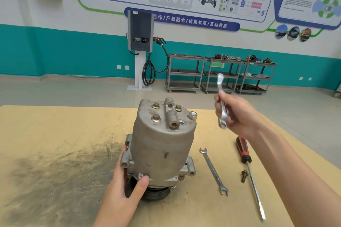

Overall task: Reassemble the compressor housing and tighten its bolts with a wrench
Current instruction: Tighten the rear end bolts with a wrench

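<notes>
Compressor housing [162,142] stands upright on its pulley end at the middle of the brown table [55,134], three bolts [156,118] seated in its top face. Left hand [127,180] grips its lower flange, thumb across the front, fingers wrapped behind. Dark scuff marks lie on the table to the left of it. Right of the housing, an open-end spanner [214,171] lies flat. Right hand [238,116] is raised above the table, fingers curled around a blurred wrench [221,101]. Further right lie a loose bolt [244,176] and a red-handled screwdriver [248,167].
</notes>
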`<state>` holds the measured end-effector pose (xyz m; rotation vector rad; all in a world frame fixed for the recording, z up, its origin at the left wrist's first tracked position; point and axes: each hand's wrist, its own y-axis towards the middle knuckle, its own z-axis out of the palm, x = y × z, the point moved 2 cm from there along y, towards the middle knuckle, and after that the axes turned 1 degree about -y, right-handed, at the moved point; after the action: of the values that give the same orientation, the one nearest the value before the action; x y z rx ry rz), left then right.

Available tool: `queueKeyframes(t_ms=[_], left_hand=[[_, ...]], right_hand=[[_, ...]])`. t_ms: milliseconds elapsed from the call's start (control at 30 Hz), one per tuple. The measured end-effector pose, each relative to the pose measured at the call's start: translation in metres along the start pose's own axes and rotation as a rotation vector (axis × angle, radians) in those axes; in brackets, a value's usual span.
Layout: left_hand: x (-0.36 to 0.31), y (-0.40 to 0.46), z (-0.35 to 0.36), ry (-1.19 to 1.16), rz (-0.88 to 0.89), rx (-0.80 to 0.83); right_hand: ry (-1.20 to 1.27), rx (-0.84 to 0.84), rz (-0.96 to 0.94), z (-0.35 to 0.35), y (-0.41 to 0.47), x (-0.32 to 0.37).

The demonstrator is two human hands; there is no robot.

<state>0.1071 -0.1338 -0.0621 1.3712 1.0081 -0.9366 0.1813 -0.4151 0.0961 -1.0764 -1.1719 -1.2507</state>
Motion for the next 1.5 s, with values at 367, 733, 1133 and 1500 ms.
queueKeyframes(t_ms=[367, 733, 1133, 1500], left_hand=[[0.005, 0.002, 0.000, 0.021, 0.015, -0.005], [0.005, 0.001, -0.001, 0.005, 0.015, 0.000], [0.003, 0.001, -0.001, 0.020, 0.023, -0.003], [0.000, -0.001, 0.000, -0.006, 0.005, 0.014]], right_hand=[[0.179, 0.177, 0.096, 0.075, 0.040, 0.009], [0.205, 0.065, -0.003, 0.084, 0.036, 0.004], [0.093, -0.309, -0.673, 0.078, -0.042, -0.035], [0.153, -0.323, -0.507, 0.079, -0.032, -0.012]])
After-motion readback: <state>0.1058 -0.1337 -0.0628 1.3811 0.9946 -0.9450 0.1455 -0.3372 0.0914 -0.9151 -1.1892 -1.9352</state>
